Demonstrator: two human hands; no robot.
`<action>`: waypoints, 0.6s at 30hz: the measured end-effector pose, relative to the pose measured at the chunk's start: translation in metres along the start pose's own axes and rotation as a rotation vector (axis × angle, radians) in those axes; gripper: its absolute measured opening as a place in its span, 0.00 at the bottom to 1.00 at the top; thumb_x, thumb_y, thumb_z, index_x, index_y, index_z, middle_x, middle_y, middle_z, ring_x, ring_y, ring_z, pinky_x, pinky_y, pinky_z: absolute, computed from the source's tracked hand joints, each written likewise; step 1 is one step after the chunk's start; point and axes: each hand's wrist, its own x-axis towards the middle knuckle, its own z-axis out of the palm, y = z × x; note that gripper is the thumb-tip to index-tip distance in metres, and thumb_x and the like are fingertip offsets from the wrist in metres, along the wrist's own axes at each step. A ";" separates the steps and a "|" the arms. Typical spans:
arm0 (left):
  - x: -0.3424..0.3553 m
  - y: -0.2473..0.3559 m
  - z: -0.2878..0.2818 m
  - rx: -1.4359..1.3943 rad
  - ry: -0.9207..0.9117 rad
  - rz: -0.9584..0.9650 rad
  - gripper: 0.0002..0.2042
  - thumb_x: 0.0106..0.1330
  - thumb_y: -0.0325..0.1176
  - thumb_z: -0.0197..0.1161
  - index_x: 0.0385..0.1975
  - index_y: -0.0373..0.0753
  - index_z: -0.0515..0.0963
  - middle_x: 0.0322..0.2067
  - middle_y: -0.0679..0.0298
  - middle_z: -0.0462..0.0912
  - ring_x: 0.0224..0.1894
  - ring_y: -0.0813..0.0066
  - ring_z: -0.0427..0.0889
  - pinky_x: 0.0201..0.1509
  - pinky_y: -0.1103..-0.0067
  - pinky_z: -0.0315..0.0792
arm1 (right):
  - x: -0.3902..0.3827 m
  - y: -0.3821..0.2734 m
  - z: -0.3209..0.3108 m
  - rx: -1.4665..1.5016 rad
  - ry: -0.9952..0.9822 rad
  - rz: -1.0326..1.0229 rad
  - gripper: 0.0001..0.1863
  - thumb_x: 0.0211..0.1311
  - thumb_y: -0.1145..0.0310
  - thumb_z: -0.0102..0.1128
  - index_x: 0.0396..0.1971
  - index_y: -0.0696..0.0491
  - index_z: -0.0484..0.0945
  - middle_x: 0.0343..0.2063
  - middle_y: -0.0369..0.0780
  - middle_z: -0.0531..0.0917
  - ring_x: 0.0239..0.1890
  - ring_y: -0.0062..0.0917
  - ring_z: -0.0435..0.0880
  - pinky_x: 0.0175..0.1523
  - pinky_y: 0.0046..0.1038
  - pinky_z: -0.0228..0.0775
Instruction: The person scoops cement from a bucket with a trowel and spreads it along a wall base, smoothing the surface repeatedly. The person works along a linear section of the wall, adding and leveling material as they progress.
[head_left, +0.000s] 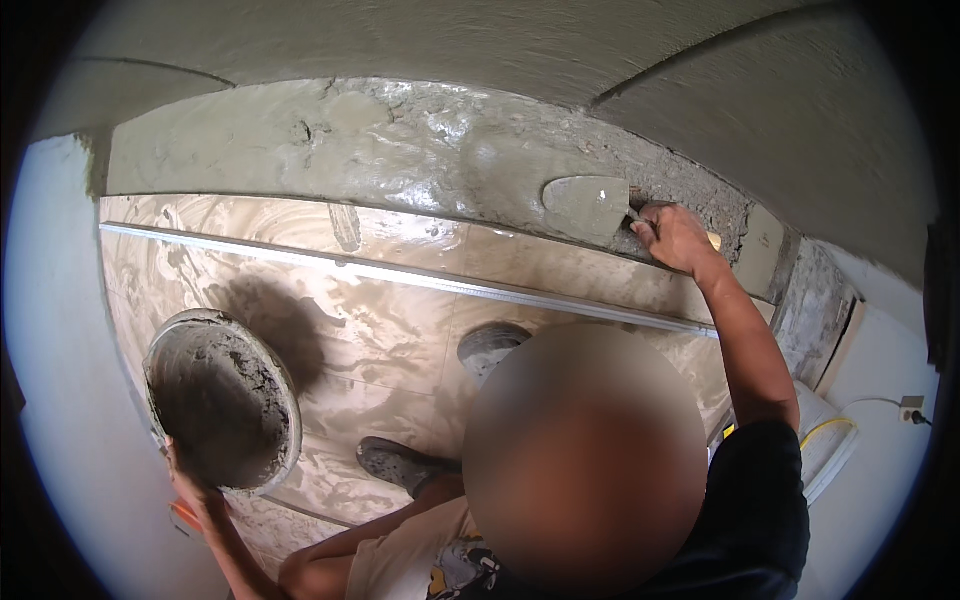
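The floor [400,300] is laid with glossy beige marbled tiles, smeared with grey slurry, and spreads between the two hands. A long metal straightedge [400,272] lies flat across it, running from above the left hand [190,488] toward a spot below the right hand [675,238]. Along the far edge, level with the right hand and stretching away to its left, sits a band of wet grey mortar [400,150], shiny and uneven, rougher and crumbly just beside that hand. Two mortar-caked shoes [400,462] stand on the tiles between the hands, nearer the body.
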 end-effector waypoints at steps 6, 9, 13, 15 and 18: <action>-0.005 0.004 0.010 0.097 -0.052 0.041 0.27 0.82 0.47 0.52 0.71 0.32 0.71 0.68 0.57 0.76 0.67 0.63 0.77 0.73 0.68 0.68 | 0.020 -0.023 0.017 -0.088 -0.064 -0.007 0.16 0.73 0.56 0.58 0.42 0.54 0.87 0.41 0.52 0.89 0.49 0.50 0.87 0.57 0.48 0.78; -0.007 -0.002 0.003 0.057 -0.002 0.039 0.28 0.81 0.48 0.54 0.70 0.32 0.72 0.67 0.57 0.77 0.65 0.63 0.79 0.71 0.68 0.70 | 0.023 -0.032 0.009 -0.023 -0.039 -0.024 0.16 0.74 0.57 0.57 0.42 0.54 0.86 0.42 0.52 0.88 0.49 0.51 0.87 0.57 0.48 0.78; 0.001 -0.003 0.002 0.030 0.032 0.006 0.28 0.80 0.48 0.56 0.70 0.32 0.72 0.66 0.57 0.78 0.65 0.62 0.79 0.70 0.68 0.71 | 0.032 -0.046 0.018 -0.041 -0.015 -0.118 0.16 0.73 0.58 0.58 0.41 0.55 0.86 0.43 0.53 0.88 0.49 0.51 0.87 0.56 0.49 0.77; -0.001 -0.001 0.005 0.036 0.047 0.017 0.28 0.80 0.48 0.56 0.70 0.32 0.73 0.66 0.57 0.78 0.65 0.62 0.79 0.70 0.68 0.71 | 0.045 -0.056 0.018 -0.048 -0.040 -0.121 0.16 0.74 0.57 0.57 0.41 0.54 0.86 0.44 0.53 0.88 0.49 0.51 0.87 0.56 0.49 0.78; -0.005 0.001 0.007 0.048 0.089 0.039 0.28 0.80 0.48 0.56 0.69 0.32 0.73 0.66 0.56 0.79 0.64 0.62 0.79 0.70 0.68 0.71 | 0.055 -0.075 0.013 0.040 0.076 -0.059 0.17 0.74 0.57 0.56 0.41 0.55 0.86 0.44 0.53 0.88 0.50 0.51 0.86 0.56 0.49 0.78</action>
